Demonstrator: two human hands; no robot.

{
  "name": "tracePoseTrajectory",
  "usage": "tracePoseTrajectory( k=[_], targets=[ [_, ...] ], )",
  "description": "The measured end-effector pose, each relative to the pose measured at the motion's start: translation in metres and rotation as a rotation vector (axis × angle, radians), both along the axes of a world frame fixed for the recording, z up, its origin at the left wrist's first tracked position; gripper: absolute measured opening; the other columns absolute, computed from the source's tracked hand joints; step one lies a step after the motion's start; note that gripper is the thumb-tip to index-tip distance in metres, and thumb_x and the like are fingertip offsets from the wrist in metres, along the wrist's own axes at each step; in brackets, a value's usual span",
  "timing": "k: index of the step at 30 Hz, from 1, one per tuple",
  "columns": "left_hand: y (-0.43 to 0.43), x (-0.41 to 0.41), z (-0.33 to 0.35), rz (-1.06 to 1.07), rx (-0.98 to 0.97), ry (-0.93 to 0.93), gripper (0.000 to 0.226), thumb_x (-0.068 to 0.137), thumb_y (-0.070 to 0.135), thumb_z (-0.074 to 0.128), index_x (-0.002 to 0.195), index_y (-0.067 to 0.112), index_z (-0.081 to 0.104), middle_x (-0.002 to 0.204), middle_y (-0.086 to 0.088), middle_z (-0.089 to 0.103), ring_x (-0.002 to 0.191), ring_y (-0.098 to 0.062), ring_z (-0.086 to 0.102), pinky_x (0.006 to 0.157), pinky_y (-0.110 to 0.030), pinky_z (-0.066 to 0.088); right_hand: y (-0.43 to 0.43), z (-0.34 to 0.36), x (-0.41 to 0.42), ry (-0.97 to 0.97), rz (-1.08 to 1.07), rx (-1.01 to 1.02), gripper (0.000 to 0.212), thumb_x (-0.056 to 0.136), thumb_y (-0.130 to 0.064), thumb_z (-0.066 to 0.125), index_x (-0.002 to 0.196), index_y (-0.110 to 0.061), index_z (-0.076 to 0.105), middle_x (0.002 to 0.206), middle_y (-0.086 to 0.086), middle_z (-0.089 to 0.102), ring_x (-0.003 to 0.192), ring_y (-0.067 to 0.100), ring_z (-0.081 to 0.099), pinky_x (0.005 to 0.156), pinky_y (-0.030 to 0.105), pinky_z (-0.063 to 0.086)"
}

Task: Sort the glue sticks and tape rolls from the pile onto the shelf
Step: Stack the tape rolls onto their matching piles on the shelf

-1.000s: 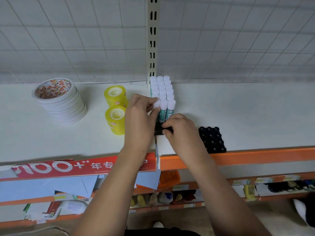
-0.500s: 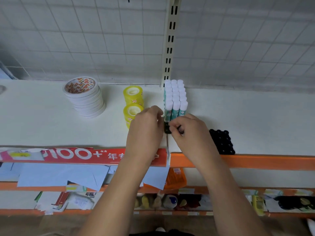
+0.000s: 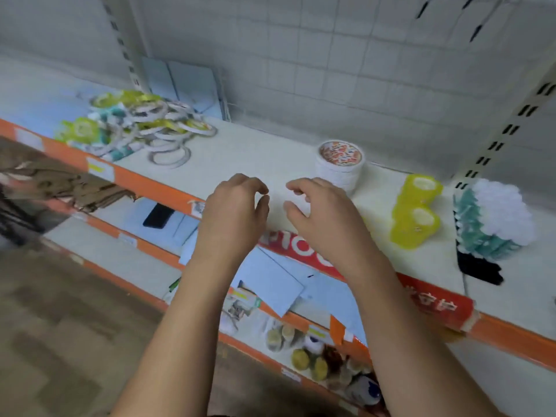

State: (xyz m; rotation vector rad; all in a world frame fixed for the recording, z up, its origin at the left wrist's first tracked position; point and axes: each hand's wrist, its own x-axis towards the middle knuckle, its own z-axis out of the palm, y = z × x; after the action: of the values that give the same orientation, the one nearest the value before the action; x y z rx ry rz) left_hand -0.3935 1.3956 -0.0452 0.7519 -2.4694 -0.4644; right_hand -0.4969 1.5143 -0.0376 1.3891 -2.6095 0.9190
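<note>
A mixed pile of tape rolls and glue sticks (image 3: 138, 127) lies at the far left of the white shelf (image 3: 255, 152). A stack of white tape rolls (image 3: 341, 167) stands mid-shelf, with two yellow tape rolls (image 3: 418, 212) to its right. Upright white-capped glue sticks (image 3: 493, 218) are packed at the right, and black-capped sticks (image 3: 480, 269) sit in front of them. My left hand (image 3: 234, 212) and my right hand (image 3: 319, 209) hover above the shelf's front edge with loosely curled fingers, holding nothing.
The orange shelf edge (image 3: 144, 182) carries a red paper banner (image 3: 391, 284). Blue sheets lean against the back wall (image 3: 186, 85). A lower shelf holds papers and small bottles (image 3: 325, 359). A slotted upright post (image 3: 499, 139) stands behind the glue sticks.
Both hands let go of the black-capped glue sticks and drew back to the left. The view swung left, bringing the mixed pile into sight.
</note>
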Motion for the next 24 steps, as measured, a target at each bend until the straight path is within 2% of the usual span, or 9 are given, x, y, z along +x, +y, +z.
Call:
tracePoseTrajectory(
  k=[3,6,9,12,19,24],
  targets=[
    [-0.052,0.041,-0.005,0.068,-0.015,-0.082,0.022,0.093,0.022,0.057,0.111,0.013,0.067,0.113,-0.008,0.062,0.102,-0.030,0.058,0.085,-0.044,0.046,-0.062,-0.009,0.028,-0.004,0.078,0.056,0.037,0.094,-0.032,0.056,0.130,-0.025,0.056,0.124,-0.001,0.059,0.115,0.020,0.053,0.094,0.037,0.047],
    [-0.093,0.076,-0.007,0.089,-0.059,-0.139,0.023,0.094,0.028,0.056,0.110,0.015,0.067,0.109,-0.005,0.062,0.098,-0.028,0.058,0.079,-0.043,0.048,-0.114,-0.017,0.055,-0.022,0.150,0.048,0.034,0.094,-0.031,0.057,0.127,-0.026,0.058,0.124,-0.003,0.058,0.117,0.018,0.052,0.093,0.038,0.048],
    [-0.129,0.102,-0.011,0.092,-0.053,-0.176,0.026,0.095,0.034,0.054,0.111,0.018,0.066,0.108,-0.001,0.061,0.097,-0.025,0.058,0.076,-0.040,0.049,-0.156,-0.025,0.077,-0.036,0.193,0.010,0.029,0.093,-0.029,0.058,0.122,-0.026,0.062,0.121,-0.004,0.060,0.114,0.017,0.054,0.092,0.040,0.049],
    [-0.160,0.120,-0.016,0.109,-0.049,-0.189,0.026,0.096,0.035,0.052,0.113,0.020,0.065,0.110,0.001,0.059,0.099,-0.023,0.059,0.077,-0.041,0.051,-0.188,-0.029,0.093,-0.032,0.189,-0.024,0.027,0.093,-0.031,0.058,0.119,-0.026,0.064,0.116,-0.006,0.061,0.108,0.015,0.055,0.087,0.035,0.049],
    [-0.211,0.130,-0.018,0.115,-0.057,-0.176,0.026,0.096,0.036,0.051,0.112,0.020,0.066,0.110,0.002,0.062,0.098,-0.021,0.060,0.076,-0.039,0.052,-0.235,-0.028,0.103,-0.041,0.176,-0.020,0.028,0.094,-0.028,0.057,0.121,-0.023,0.064,0.120,-0.004,0.061,0.112,0.016,0.055,0.090,0.037,0.050],
    [-0.238,0.120,-0.021,0.153,-0.063,-0.137,0.025,0.094,0.033,0.050,0.109,0.022,0.066,0.107,0.004,0.063,0.096,-0.020,0.060,0.072,-0.036,0.051,-0.261,-0.028,0.089,-0.055,0.179,-0.028,0.027,0.093,-0.026,0.058,0.118,-0.023,0.065,0.117,-0.005,0.062,0.108,0.015,0.055,0.089,0.036,0.049]
  ],
)
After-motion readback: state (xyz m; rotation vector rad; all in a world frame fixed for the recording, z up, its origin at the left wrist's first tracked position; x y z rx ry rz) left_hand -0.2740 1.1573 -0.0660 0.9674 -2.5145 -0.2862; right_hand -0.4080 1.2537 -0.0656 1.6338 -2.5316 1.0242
